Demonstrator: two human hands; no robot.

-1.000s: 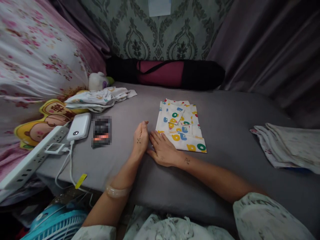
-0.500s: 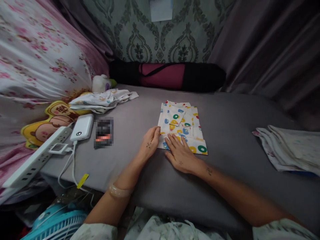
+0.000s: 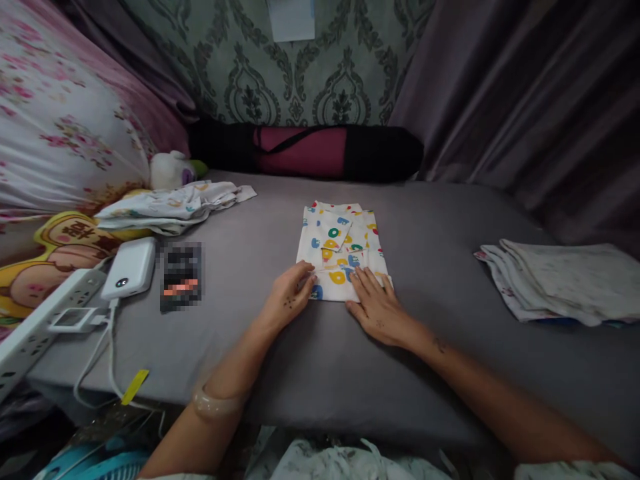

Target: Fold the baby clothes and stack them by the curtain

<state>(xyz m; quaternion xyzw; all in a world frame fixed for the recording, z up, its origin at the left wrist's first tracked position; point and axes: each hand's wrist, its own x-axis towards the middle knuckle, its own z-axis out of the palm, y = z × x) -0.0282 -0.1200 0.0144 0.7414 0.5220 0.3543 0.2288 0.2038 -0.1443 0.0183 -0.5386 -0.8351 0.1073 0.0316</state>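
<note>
On the grey-covered surface lies a folded white garment [image 3: 333,230] printed with colourful letter-like figures, its smaller parts folded in over the middle. My left hand [image 3: 289,297] is at its near left corner, fingers bent, with thumb and forefinger slightly apart at the cloth's edge. Flat on the near right part of the garment rests my right hand [image 3: 377,303], palm down and fingers stretched out. The cloth under the right palm is hidden.
At the right is a stack of folded cloths [image 3: 565,280]. Rumpled printed clothes [image 3: 175,203], a plush toy [image 3: 170,170], a white power bank [image 3: 129,267] with cables, a power strip [image 3: 40,333] and a pixelated item [image 3: 181,277] occupy the left. A long black-and-maroon bag [image 3: 305,152] lies along the wall.
The view has shifted, so most things appear further left. My right hand has slid rightward along the garment's near edge. My left thumb and forefinger have parted slightly at the left corner.
</note>
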